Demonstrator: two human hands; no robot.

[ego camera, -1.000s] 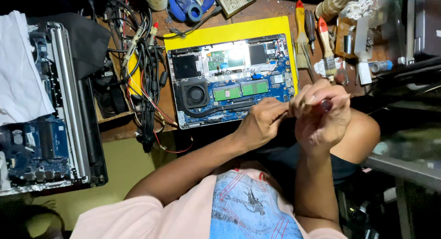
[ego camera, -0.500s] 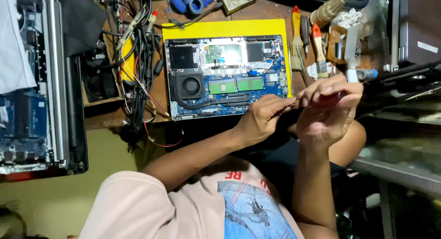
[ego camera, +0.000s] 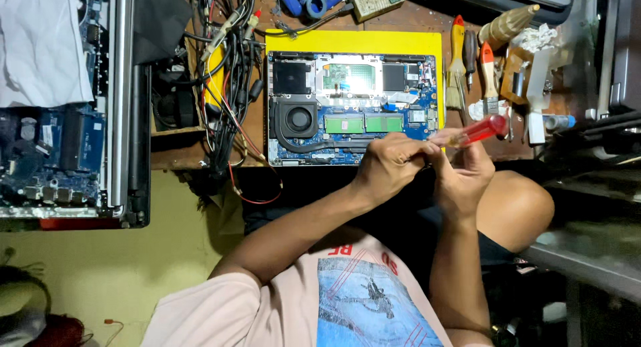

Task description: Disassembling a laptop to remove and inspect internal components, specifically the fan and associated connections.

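now my right hand [ego camera: 467, 173] grips red screwdriver [ego camera: 477, 130], handle slanting up-right; left hand [ego camera: 387, 167] pinches its tip end, just below opened laptop [ego camera: 350, 107].

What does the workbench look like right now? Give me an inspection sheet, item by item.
Surface: wooden bench, yellow mat under the laptop.
Job's things: opened laptop, fan and boards bare; red-handled screwdriver.
Clutter: brushes right of the mat; second opened machine and white cloth far left.
Grips: right hand shut on the screwdriver; left hand curled at its shaft end, fingertips hidden.
Cables: tangled wires left of the mat.
Surroundings: pale floor.
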